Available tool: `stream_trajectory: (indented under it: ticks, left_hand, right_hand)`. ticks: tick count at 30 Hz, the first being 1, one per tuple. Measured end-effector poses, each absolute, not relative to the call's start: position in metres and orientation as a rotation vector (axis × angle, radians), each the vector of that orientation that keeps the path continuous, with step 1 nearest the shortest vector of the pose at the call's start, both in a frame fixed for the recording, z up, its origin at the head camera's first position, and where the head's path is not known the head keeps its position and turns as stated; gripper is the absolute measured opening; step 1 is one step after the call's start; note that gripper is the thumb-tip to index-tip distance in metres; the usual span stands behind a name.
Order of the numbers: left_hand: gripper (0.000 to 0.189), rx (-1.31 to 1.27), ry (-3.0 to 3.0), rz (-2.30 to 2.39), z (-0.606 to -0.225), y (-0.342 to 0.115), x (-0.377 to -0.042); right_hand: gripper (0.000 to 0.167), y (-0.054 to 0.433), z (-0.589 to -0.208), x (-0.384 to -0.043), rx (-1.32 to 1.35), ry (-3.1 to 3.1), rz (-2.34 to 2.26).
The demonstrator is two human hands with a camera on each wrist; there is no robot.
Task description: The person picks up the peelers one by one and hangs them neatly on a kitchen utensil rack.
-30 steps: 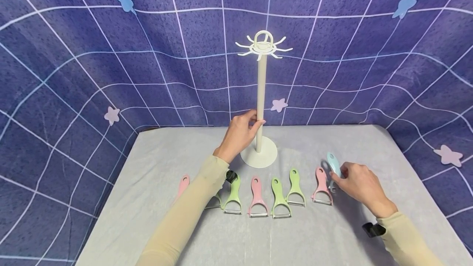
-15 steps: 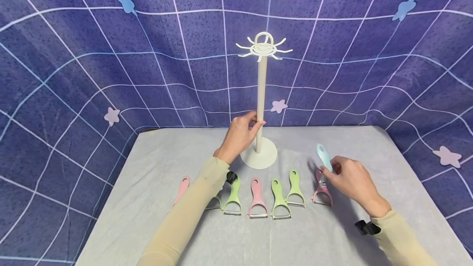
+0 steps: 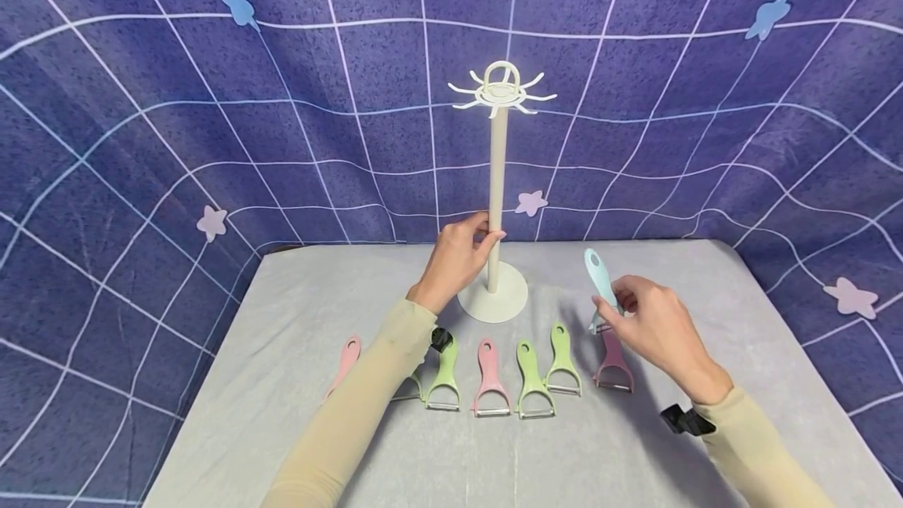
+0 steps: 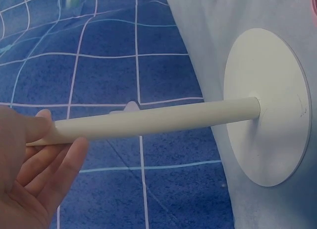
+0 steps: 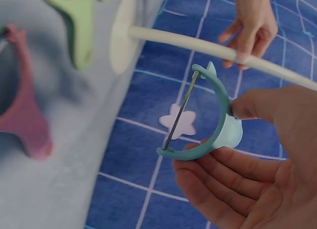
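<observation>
My left hand point(image 3: 457, 261) grips the pole of a cream stand point(image 3: 498, 171) partway up, thumb on one side and fingers on the other, as the left wrist view also shows. The stand is upright on its round base point(image 4: 267, 149), with a ring of bare hooks point(image 3: 502, 92) on top. My right hand point(image 3: 659, 328) pinches a light blue peeler point(image 3: 600, 277) between thumb and fingers, raised off the table, handle end up. In the right wrist view its curved head point(image 5: 220, 125) and metal blade show. Below it lies a pink peeler point(image 3: 613, 363), partly hidden by the hand.
On the grey-covered table point(image 3: 564, 461) lie a green peeler point(image 3: 562, 359), another green peeler point(image 3: 529, 379), a pink peeler point(image 3: 488, 375) and several more at left, some partly hidden by my left sleeve point(image 3: 360, 406). A purple-blue patterned cloth point(image 3: 353, 132) hangs behind.
My right hand has lifted the light blue peeler off the table and carried it up and to the left, past the pink peeler. The left hand stays on the pole.
</observation>
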State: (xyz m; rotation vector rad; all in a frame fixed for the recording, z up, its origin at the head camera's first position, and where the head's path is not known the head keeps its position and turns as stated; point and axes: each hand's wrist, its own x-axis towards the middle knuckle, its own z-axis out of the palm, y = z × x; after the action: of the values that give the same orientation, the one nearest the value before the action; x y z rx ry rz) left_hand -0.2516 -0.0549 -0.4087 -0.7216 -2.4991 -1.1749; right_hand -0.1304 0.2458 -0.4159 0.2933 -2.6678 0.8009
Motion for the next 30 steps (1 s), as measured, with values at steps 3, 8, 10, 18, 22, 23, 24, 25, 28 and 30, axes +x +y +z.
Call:
stream_trajectory:
  ticks: [3, 8, 10, 18, 22, 23, 24, 25, 28, 30]
  left_hand:
    - [0.022, -0.72, -2.495, -1.169, -0.409, -0.055, -0.252]
    - [0.023, -0.713, -2.486, -1.177, -0.411, -0.055, -0.25]
    - [0.023, -0.713, -2.476, -1.198, -0.412, -0.055, -0.25]
    - [0.024, -0.715, -2.472, -1.189, -0.413, -0.057, -0.252]
    - [0.023, -0.717, -2.468, -1.211, -0.413, -0.057, -0.251]
    - [0.024, -0.716, -2.47, -1.21, -0.413, -0.057, -0.25]
    - [0.023, -0.717, -2.468, -1.212, -0.413, -0.057, -0.25]
    - [0.023, -0.715, -2.471, -1.202, -0.413, -0.057, -0.25]
    - [0.023, -0.719, -2.474, -1.186, -0.411, -0.056, -0.25]
    - [0.023, -0.727, -2.475, -1.186, -0.41, -0.055, -0.25]
  right_hand:
    - [0.013, 0.24, -0.408, -0.134, 0.325, -2.616, 0.802]
    - [0.013, 0.23, -0.392, -0.139, 0.37, -2.536, 0.812]
    - [0.013, 0.226, -0.385, -0.142, 0.392, -2.501, 0.816]
    - [0.016, 0.21, -0.363, -0.153, 0.481, -2.336, 0.835]
    - [0.017, 0.201, -0.348, -0.159, 0.54, -2.245, 0.85]
    - [0.017, 0.199, -0.344, -0.16, 0.554, -2.224, 0.848]
    - [0.016, 0.196, -0.34, -0.162, 0.569, -2.203, 0.854]
    - [0.017, 0.194, -0.336, -0.163, 0.583, -2.184, 0.857]
    - [0.018, 0.188, -0.324, -0.167, 0.624, -2.143, 0.858]
    - [0.019, 0.185, -0.317, -0.168, 0.644, -2.126, 0.857]
